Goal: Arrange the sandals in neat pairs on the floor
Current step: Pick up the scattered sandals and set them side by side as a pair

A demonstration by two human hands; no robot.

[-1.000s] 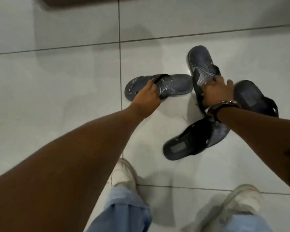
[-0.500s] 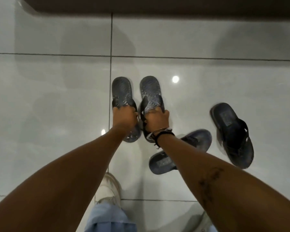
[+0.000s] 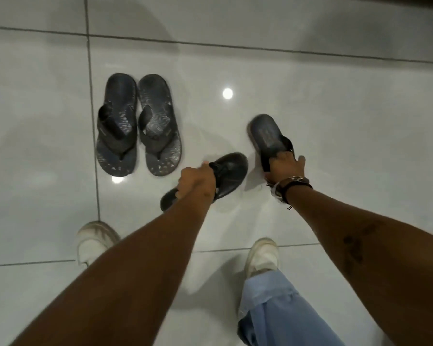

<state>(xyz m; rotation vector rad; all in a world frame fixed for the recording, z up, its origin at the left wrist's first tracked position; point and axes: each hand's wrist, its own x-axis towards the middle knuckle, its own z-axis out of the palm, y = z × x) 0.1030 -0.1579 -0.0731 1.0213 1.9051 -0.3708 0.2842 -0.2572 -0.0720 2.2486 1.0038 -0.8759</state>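
1. Glossy pale tile covers the floor point(image 3: 310, 101), cut by thin dark grout lines and carrying two small round light reflections; we see soft shadows spread across it.
2. Dark rubbery flip-flops make up the paired sandals point(image 3: 138, 126); they lie flat side by side, edges touching, toes toward us, each with a wide Y-shaped strap and a wavy patterned footbed worn pale at the toe end; they sit just right of a vertical grout line.
3. Our left hand point(image 3: 198, 181) has its fingers curled round the strap of the left loose sandal point(image 3: 225, 176), a smoother, darker, oval-soled piece lying at a slant; the forearm covers its near end, so we cannot tell how much of the sole touches the tile.
4. Our right hand point(image 3: 283, 166) closes its fingers on the strap of the right loose sandal point(image 3: 268, 136), whose heel end points away from us and appears tilted up; its footbed looks matte with a faint rectangular stamp; the hand hides the toe part.
5. On the right wrist sits a bracelet point(image 3: 293, 183) of dark cord with a metal band.
6. Near us stand two scuffed white shoes point(image 3: 263, 255), the right one under a light blue, frayed trouser leg point(image 3: 280, 310); both bare forearms cross the lower view and block the tile behind them.
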